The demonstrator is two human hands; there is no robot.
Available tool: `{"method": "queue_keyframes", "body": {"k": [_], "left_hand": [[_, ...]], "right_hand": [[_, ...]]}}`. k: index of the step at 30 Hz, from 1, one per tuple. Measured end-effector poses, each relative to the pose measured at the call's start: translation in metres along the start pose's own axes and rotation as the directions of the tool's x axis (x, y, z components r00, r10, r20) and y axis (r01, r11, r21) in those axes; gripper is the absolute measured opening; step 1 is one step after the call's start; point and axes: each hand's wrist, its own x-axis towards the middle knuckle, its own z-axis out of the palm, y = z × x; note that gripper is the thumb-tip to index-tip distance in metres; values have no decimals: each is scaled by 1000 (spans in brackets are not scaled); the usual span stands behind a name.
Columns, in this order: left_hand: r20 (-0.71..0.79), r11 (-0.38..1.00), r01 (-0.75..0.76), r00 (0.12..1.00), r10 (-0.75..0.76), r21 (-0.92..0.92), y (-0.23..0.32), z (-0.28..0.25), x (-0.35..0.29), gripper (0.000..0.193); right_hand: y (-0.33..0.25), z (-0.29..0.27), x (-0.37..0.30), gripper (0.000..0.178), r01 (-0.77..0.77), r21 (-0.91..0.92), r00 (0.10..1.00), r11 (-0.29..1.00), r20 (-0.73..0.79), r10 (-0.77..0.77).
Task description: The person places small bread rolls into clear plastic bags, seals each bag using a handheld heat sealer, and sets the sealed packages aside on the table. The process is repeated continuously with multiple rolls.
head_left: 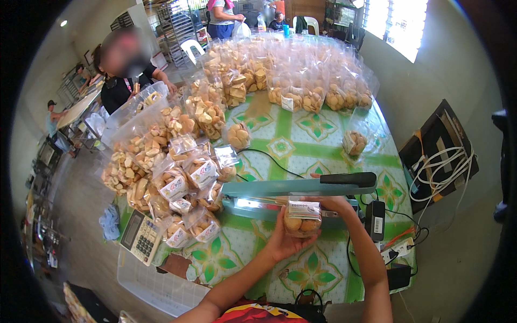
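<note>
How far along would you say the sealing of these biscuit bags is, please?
Done: many filled clear plastic biscuit bags cover the far table. In hand: both hands, left hand and right hand, hold one labelled bag at the teal heat sealer. Left: a labelled pile beside it.

Clear, glossy plastic film on the small bag of biscuits (pixel 302 217), crinkled and catching light, with a matt paper label at its top. Same shiny film on the heaped bags (pixel 177 177) to the left and the rows of bags (pixel 301 81) farther back — biscuits inside dry, matt, crumbly-looking. Smooth teal-painted metal on the heat sealer (pixel 291 188), its handle black matt plastic. Slick, faintly glossy green-and-white patterned tablecloth (pixel 280 145) — vinyl by its sheen. Grey hard plastic on the calculator (pixel 141 236). Translucent plastic tub (pixel 153 282), dull.
</note>
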Motion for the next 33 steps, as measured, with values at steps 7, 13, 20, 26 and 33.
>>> {"method": "queue_keyframes", "body": {"k": [7, 13, 20, 26, 33], "left_hand": [[116, 998, 31, 993, -26, -46, -2, -7, 2, 87], [88, 988, 77, 994, -66, -134, -2, -12, 6, 88], [96, 998, 39, 995, -34, -48, -2, -6, 1, 90], [44, 999, 24, 999, -22, -37, -1, -4, 1, 92], [38, 999, 17, 999, -15, -50, -3, -4, 1, 90]], "right_hand": [[8, -41, -2, 46, 134, 350, 981, 927, -180, -74], [-75, -125, -32, 31, 257, 470, 932, 844, -351, -88], [-143, -94, -28, 28, 200, -492, 971, 847, -18, -240], [-130, -72, -17, 29, 78, -681, 991, 728, -24, -129], [-82, -68, 7, 26, 104, -411, 986, 906, 159, -41]]}}
